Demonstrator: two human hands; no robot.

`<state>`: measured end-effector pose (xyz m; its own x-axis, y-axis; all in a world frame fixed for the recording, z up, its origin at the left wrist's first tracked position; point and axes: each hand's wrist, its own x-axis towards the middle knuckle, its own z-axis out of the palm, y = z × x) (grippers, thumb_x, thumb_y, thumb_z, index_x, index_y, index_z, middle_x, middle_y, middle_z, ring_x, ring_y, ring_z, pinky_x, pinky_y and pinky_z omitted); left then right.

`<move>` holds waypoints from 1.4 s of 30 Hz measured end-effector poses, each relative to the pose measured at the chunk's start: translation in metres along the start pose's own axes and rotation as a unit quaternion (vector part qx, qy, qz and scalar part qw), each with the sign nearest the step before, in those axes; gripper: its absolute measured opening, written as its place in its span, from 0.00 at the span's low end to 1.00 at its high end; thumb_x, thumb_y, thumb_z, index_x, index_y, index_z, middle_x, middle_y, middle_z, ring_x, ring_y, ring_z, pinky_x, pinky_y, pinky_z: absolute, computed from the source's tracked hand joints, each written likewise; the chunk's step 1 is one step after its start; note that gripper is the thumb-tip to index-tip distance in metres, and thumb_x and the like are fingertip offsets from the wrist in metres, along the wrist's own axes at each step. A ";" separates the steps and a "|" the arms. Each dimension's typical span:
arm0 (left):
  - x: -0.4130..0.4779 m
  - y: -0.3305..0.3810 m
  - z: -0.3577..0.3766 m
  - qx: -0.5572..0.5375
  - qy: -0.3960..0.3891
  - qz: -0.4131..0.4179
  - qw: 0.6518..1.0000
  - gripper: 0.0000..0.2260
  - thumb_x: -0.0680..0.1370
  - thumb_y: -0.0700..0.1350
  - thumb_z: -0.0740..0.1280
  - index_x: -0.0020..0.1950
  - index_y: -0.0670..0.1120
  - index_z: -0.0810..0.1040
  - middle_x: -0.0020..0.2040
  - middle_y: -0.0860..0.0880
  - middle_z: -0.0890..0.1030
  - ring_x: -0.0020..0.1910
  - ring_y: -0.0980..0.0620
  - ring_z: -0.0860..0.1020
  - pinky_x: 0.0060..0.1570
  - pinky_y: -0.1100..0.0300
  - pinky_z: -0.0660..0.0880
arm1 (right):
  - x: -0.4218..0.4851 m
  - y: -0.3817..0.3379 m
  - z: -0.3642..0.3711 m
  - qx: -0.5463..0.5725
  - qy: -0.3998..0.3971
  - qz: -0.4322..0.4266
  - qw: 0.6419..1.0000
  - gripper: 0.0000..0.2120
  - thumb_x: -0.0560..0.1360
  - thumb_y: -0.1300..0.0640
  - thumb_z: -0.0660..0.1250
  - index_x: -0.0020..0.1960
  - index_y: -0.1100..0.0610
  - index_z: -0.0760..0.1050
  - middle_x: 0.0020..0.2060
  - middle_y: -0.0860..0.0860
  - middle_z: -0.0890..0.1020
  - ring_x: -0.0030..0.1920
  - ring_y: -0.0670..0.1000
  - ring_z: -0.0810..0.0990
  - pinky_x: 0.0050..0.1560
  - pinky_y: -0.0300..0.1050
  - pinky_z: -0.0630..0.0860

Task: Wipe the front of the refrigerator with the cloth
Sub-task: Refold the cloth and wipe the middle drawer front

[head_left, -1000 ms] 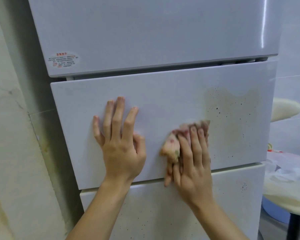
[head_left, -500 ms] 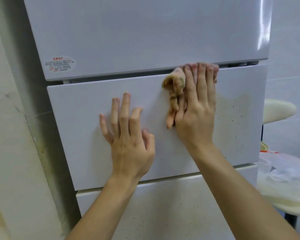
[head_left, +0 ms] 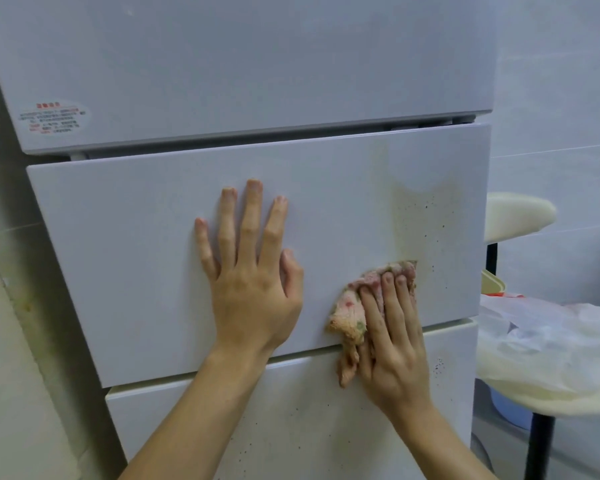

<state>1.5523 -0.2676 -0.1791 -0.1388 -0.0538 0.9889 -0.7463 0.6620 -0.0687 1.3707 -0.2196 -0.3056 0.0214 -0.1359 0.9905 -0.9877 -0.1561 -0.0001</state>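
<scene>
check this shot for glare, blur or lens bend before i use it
Head view: light is soft and even, no hard glare on the refrigerator front; the left hand casts only a faint shadow; the wide lens bends the door edges; the sticker print is too blurred to read.

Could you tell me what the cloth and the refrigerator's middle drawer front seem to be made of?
Cloth: soft terry-like fabric, fuzzy and crumpled. Middle drawer front: smooth glossy white panel, perhaps painted metal or plastic, judging by its sheen.
</scene>
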 end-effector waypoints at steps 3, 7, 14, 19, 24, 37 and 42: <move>0.001 0.005 0.001 -0.008 0.008 -0.012 1.000 0.28 0.80 0.44 0.65 0.81 0.45 0.68 0.84 0.43 0.61 0.84 0.38 0.56 0.80 0.33 0.49 | 0.027 0.004 -0.007 0.014 0.011 -0.009 1.000 0.24 0.88 0.56 0.54 0.81 0.64 0.62 0.81 0.63 0.63 0.83 0.64 0.57 0.82 0.66 0.57; 0.005 0.018 0.003 -0.011 0.024 0.033 0.999 0.26 0.76 0.40 0.67 0.75 0.47 0.77 0.81 0.44 0.68 0.82 0.40 0.62 0.78 0.31 0.54 | 0.123 0.015 -0.020 0.039 0.082 0.039 0.995 0.24 0.89 0.55 0.50 0.78 0.67 0.67 0.80 0.67 0.63 0.82 0.69 0.58 0.82 0.66 0.56; 0.015 0.030 0.011 -0.036 0.022 0.035 0.999 0.19 0.76 0.39 0.66 0.67 0.45 0.80 0.80 0.42 0.69 0.81 0.41 0.64 0.80 0.35 0.54 | 0.153 0.023 -0.020 0.037 0.104 0.061 0.992 0.25 0.89 0.53 0.50 0.79 0.66 0.67 0.80 0.65 0.65 0.82 0.66 0.60 0.82 0.64 0.58; 0.014 0.033 0.015 -0.051 0.027 0.028 0.998 0.19 0.76 0.38 0.66 0.67 0.44 0.80 0.80 0.43 0.69 0.81 0.41 0.64 0.80 0.36 0.53 | 0.046 0.031 -0.020 0.034 0.062 0.041 0.997 0.22 0.86 0.61 0.57 0.79 0.67 0.66 0.81 0.63 0.62 0.83 0.64 0.58 0.82 0.67 0.58; 0.015 0.035 0.016 -0.058 0.033 0.023 0.997 0.19 0.77 0.38 0.67 0.68 0.44 0.79 0.80 0.42 0.69 0.81 0.40 0.64 0.81 0.36 0.52 | -0.010 0.045 -0.023 0.007 0.001 0.027 1.000 0.32 0.83 0.58 0.59 0.85 0.55 0.54 0.85 0.55 0.55 0.84 0.62 0.56 0.83 0.64 0.57; 0.027 0.053 0.019 -0.034 -0.011 0.058 0.998 0.28 0.76 0.41 0.65 0.78 0.47 0.73 0.82 0.45 0.66 0.83 0.43 0.60 0.81 0.36 0.51 | 0.169 0.064 -0.037 0.038 0.109 0.114 0.987 0.24 0.86 0.60 0.56 0.81 0.63 0.64 0.82 0.63 0.60 0.84 0.65 0.53 0.85 0.56 0.49; 0.025 0.053 0.022 -0.031 -0.002 0.060 0.998 0.27 0.77 0.41 0.65 0.78 0.46 0.73 0.82 0.44 0.65 0.83 0.42 0.61 0.81 0.36 0.51 | 0.080 0.066 -0.036 0.026 0.083 0.109 0.990 0.25 0.87 0.59 0.55 0.82 0.62 0.60 0.83 0.61 0.58 0.84 0.64 0.53 0.84 0.61 0.52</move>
<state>1.4951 -0.2498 -0.1611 -0.2269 0.0249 0.9736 -0.6821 0.7094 -0.1772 1.3020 -0.2052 -0.2212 -0.2221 -0.0092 0.9750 -0.9564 -0.1924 -0.2197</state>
